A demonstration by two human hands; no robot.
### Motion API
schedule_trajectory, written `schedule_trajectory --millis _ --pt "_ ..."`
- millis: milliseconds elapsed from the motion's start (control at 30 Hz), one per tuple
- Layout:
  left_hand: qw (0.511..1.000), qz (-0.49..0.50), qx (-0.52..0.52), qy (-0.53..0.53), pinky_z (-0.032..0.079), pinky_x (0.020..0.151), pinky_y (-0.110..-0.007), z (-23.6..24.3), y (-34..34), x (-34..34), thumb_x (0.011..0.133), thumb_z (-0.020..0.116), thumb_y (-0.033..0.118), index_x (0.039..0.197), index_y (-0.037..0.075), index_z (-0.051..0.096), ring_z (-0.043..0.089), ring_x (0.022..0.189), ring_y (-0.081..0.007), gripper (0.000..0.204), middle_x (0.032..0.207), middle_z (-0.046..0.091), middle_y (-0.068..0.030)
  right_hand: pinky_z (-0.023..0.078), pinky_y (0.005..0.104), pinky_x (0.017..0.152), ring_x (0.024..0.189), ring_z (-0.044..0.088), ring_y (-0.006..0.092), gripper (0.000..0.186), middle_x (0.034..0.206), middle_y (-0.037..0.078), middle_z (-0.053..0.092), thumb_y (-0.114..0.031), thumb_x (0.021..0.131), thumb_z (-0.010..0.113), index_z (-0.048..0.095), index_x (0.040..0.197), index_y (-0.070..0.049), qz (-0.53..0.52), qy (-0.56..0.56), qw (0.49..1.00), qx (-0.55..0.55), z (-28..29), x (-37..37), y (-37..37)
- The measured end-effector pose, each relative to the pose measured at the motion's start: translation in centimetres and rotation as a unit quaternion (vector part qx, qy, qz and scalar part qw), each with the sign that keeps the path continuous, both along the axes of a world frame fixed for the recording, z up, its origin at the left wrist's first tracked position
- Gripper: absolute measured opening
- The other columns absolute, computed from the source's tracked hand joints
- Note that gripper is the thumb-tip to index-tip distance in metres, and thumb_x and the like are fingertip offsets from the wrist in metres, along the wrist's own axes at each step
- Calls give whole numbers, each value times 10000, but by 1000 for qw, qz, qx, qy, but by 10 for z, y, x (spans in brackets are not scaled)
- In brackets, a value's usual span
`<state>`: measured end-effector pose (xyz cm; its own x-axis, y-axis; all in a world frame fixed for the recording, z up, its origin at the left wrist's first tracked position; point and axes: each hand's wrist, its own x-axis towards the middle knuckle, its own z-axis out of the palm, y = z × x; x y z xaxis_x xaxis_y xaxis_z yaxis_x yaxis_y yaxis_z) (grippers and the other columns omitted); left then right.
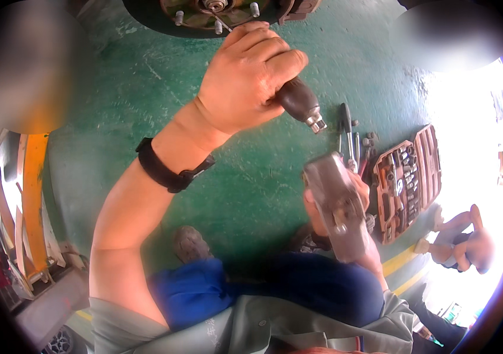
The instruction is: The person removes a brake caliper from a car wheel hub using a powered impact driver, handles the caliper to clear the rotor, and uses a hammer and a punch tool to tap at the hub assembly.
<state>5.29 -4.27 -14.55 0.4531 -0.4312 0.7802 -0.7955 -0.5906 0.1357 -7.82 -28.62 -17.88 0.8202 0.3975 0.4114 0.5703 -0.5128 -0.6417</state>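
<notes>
My left hand (251,76) is closed around a screwdriver with a dark handle (298,100) and a metal cap at its butt end. Its thin shaft reaches from my fist toward the wheel hub (216,7) at the top edge, which has several studs on its face. Whether the tip touches the hub I cannot tell. Lower right, my right hand (316,218) grips a heavy hammer (337,206). Its blocky, worn metal head points up toward the screwdriver's butt, a gap apart, and hides most of the handle and fingers.
Right of the hammer, an open brown socket set case (402,189) lies on the green floor (145,76). Hand tools (347,127) lie beside it. A person (461,242) is at the far right. An orange metal frame (33,200) stands at the left.
</notes>
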Motion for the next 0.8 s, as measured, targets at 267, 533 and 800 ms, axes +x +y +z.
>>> schedule_trajectory --millis 267,533,800 --pt "992 -79 71 61 450 896 -399 12 14 -5 614 783 163 973 70 699 599 910 -288 381 910 647 -82 541 368 812 859 703 252 388 946 76 733 -275 757 840 716 1046 -48 -57 45 994 -80 5 -6 12" --pt "996 -75 29 37 416 793 -376 4 15 -5 615 782 154 940 69 664 561 836 -263 356 844 608 -63 526 362 651 741 661 246 210 815 87 659 -232 856 750 662 898 -46 -34 40 985 164 10 -23 6" --pt "993 -111 -4 43 389 745 -337 10 16 -3 664 793 145 884 62 647 526 746 -220 277 756 579 -33 518 313 642 735 645 238 284 844 97 655 -314 913 706 654 914 -35 -209 244 927 192 -3 -21 29"
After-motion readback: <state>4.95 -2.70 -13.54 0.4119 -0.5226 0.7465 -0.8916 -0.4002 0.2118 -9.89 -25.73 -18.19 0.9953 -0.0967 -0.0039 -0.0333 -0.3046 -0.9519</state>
